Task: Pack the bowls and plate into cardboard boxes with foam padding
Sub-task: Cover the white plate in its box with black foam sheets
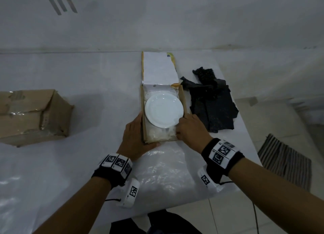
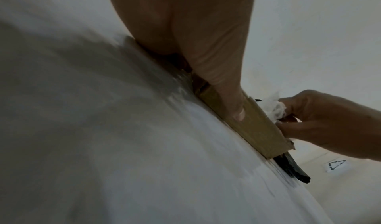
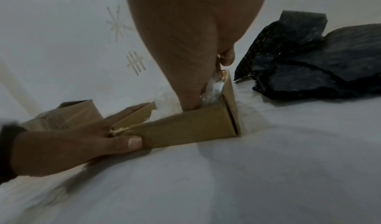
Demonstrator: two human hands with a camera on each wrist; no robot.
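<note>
White desk [image 1: 87, 72]: our left hand [image 1: 134, 137] grips the box [image 1: 142, 111] steady; right hand [image 1: 192, 130] pinches foam [image 1: 163, 134] beside the plate [image 1: 164, 110].

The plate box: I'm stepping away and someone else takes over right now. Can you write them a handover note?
Left hand: grips the near left corner of the open cardboard box, thumb on its front wall.
Right hand: at the near right corner, fingers pinching the white foam wrap inside.
White plate lies flat in the box on that wrap. Black foam pieces lie on the table right of the box. A second, taped cardboard box sits far left.
Done: plate is in.
Left: padding over the plate, closing the lid. No bowls are in view.
</note>
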